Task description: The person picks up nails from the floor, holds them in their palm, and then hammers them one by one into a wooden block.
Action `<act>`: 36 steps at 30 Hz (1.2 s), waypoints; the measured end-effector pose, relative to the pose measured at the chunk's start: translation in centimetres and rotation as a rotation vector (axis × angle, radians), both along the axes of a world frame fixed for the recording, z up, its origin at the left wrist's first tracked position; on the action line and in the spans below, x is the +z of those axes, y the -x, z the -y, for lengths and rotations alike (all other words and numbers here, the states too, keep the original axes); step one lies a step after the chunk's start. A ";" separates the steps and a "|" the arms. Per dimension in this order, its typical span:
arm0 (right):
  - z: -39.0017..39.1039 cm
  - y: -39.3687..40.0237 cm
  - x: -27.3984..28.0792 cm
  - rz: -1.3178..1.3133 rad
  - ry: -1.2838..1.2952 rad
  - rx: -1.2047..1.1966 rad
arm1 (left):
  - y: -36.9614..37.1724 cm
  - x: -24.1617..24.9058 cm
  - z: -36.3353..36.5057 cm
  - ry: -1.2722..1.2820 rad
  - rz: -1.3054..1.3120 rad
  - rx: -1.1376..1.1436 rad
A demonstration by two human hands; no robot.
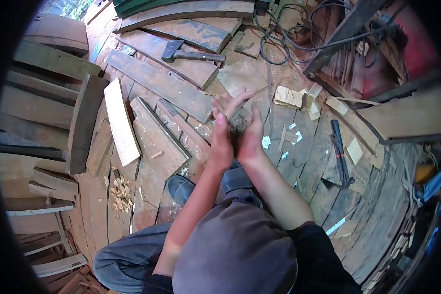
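My left hand (222, 143) and my right hand (251, 138) are raised close together at the middle of the view, palms turned toward each other. Fingers of the left hand stretch up and across toward the right. The right hand's thumb points up, and its other fingers are partly hidden. A small greyish patch (239, 121) shows between the palms; whether it is a held thing or the floor behind, I cannot tell. Beyond the hands lies a flat thin board piece (242, 76).
A hatchet (172, 51) lies on planks at the top. Curved boards (83, 125) are stacked at the left, beside a pale board (122, 122). Wood chips (121, 195) lie lower left. At right are a dark long-handled tool (340, 152), a split block (288, 97) and cables (274, 46).
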State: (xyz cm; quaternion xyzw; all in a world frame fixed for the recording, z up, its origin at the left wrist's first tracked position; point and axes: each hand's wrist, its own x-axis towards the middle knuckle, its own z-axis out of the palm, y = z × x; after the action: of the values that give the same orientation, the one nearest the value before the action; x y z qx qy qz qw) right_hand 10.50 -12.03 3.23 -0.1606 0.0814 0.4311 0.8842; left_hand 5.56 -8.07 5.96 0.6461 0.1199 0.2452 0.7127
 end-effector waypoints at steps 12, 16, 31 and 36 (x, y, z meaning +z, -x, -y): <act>1.1 1.0 -0.3 -0.203 0.179 0.061 | 0.3 -0.2 -0.2 -0.157 0.149 0.000; 3.6 2.1 -9.7 -0.210 -0.074 0.238 | 3.2 -1.9 0.2 -0.046 0.116 0.077; 22.7 -9.6 -7.1 1.529 1.465 1.071 | 6.8 -3.5 -3.7 -0.007 -0.080 0.475; 27.2 -17.0 -2.3 1.598 1.617 0.285 | 7.2 -3.4 -3.4 0.005 -0.066 0.466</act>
State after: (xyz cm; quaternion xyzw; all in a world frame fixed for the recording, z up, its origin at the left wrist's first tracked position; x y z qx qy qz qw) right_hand 27.48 -39.25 0.89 -0.9177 -0.2695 0.1236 0.2644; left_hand -1.67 -4.64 2.55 0.6070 0.2897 0.3814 0.6342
